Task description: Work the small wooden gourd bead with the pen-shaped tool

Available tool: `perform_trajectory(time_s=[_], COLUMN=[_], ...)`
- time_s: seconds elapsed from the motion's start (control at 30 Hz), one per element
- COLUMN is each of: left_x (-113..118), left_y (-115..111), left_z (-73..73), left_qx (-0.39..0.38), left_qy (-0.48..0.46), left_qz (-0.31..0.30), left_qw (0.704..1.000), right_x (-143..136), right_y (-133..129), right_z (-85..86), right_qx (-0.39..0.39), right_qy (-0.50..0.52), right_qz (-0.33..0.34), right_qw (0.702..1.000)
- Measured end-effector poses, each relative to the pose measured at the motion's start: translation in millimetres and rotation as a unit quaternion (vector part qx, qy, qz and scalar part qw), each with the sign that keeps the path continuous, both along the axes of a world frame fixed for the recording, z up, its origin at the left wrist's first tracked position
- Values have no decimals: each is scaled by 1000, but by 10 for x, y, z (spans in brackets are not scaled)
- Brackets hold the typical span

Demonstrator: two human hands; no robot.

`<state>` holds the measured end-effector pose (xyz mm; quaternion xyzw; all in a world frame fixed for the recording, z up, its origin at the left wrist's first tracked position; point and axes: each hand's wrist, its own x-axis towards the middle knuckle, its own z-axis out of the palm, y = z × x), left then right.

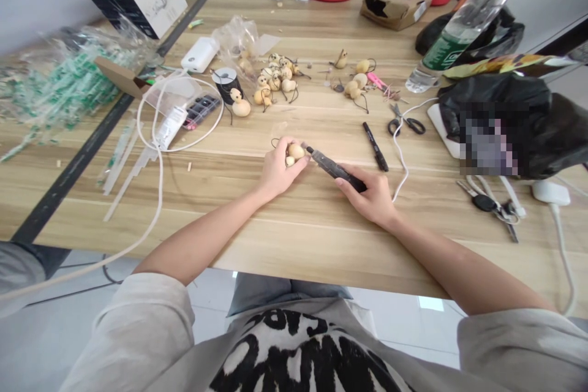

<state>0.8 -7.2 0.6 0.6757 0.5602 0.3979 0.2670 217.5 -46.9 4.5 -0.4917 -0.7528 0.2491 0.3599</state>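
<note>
A small gourd is held in the left hand, low over the wooden desk, with a narrow pinch of thumb and fingers and its rounded end left exposed. A dark pen-like tool is gripped in the right hand, its body enclosed by the fingers and its tip pointed at the gourd; whether contact is made cannot be told. The step in hand is judged to be close work with that tip on the gourd's exposed end. For the next move, a steady pinch and a small, controlled touch seem to be called for, with the left thumb kept clear, since it is placed very near the tip.

Beyond the gourd, a cluster of gourd figures is seen, some marked with dark dots and fitted with dark cords. To the gourd's right, a black marker is laid down. Far right and beyond the gourd, a green label is carried by the bottle, but its characters cannot be read. Far left and beyond it, print is borne by the box, too small to be made out. Nearer the body than the gourd, large black letters are printed on the shirt, too broken by folds to be read as a word
</note>
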Motion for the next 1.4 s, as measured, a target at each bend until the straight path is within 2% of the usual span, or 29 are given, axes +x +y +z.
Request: perform_trajectory(time_s=[0.27, 0.97, 1.4], left_x=[-7, 16, 12], left_y=[17, 12, 18], left_z=[2, 4, 1], left_qx=[27, 12, 14], left_qy=[12, 55, 46], left_qz=[-8, 3, -8], left_qw=[1000, 998, 999], right_x=[-1, 6, 3], right_y=[-2, -6, -4], right_z=[2, 4, -4], right_qx=[-1, -10, -15], right_qy=[0, 1, 7], right_qz=[2, 17, 13], right_qw=[1000, 1000, 1000])
